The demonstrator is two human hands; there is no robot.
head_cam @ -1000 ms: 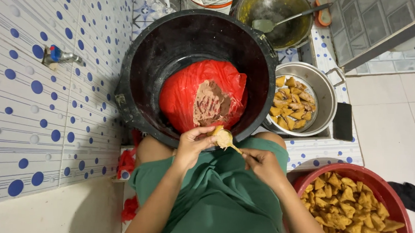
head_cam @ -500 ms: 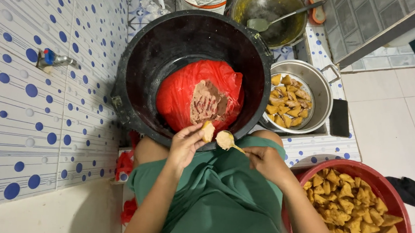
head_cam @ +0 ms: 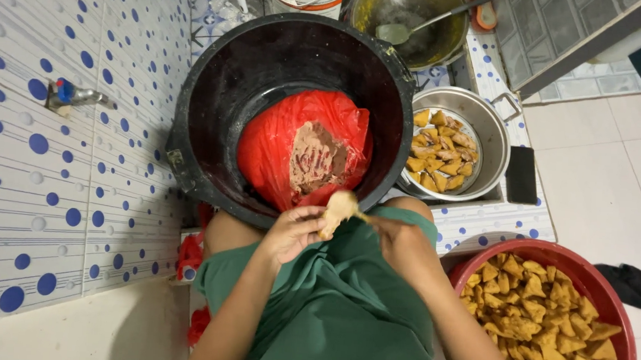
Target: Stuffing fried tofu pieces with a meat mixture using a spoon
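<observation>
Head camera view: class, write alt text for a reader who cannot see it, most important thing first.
Seen from above, a person in green clothing holds a pale piece of food between the left hand and right hand, over a large black tub containing a red plastic bag of brownish filling. To the right, a metal pot and a red basin hold golden fried triangular pieces.

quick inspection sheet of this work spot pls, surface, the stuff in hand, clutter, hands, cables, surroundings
surface: tiled floor, white with blue dots near the tubs.
job's things: pale piece of food between both hands; red bag of brown filling in the black tub.
clutter: steel pot and red basin of golden triangular pieces; green bowl with spoon; dark flat object.
grippers: left hand holds the piece; right hand touches it, grip unclear.
cables: nothing seen.
surroundings: dotted tile wall with tap.
</observation>
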